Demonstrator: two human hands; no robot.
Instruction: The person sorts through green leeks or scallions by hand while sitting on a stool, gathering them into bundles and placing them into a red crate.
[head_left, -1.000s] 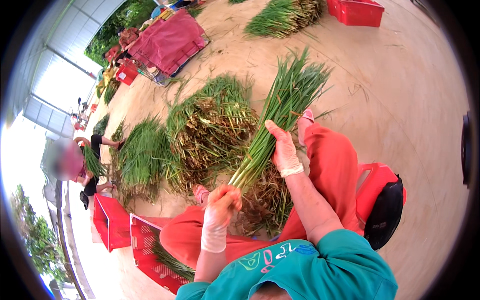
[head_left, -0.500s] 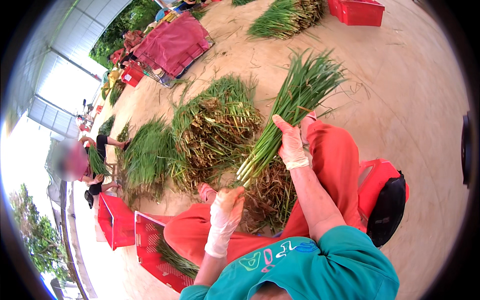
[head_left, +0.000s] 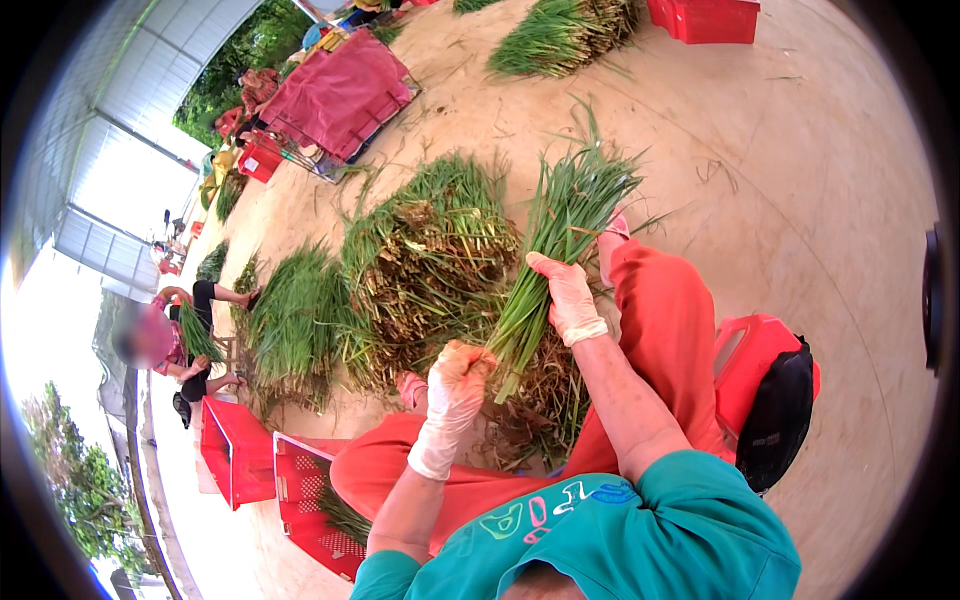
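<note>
My right hand (head_left: 568,298), in a whitish glove, is wrapped round a bunch of garlic chives (head_left: 560,225). The green leaves fan out away from me and the stem ends point back toward my lap. My left hand (head_left: 455,390), also gloved and stained orange at the fingers, is closed at the left edge of the bunch, close to its stem ends. What those fingers pinch is too small to make out. Just beyond lies a big heap of untrimmed chives (head_left: 430,260) with brown, dry bases. Brown trimmings (head_left: 545,415) are piled on the floor between my legs.
Left of the heap is another chive pile (head_left: 295,315). Red crates (head_left: 235,455) stand at my left, one holding chives (head_left: 345,515). A red crate with a black bag (head_left: 775,425) is at my right. A co-worker (head_left: 165,335) sits far left; a cloth-covered frame (head_left: 340,95) stands beyond.
The bunch has shifted left and its stem ends have swung a little nearer to me. My left hand has moved up slightly to the bunch's edge.
</note>
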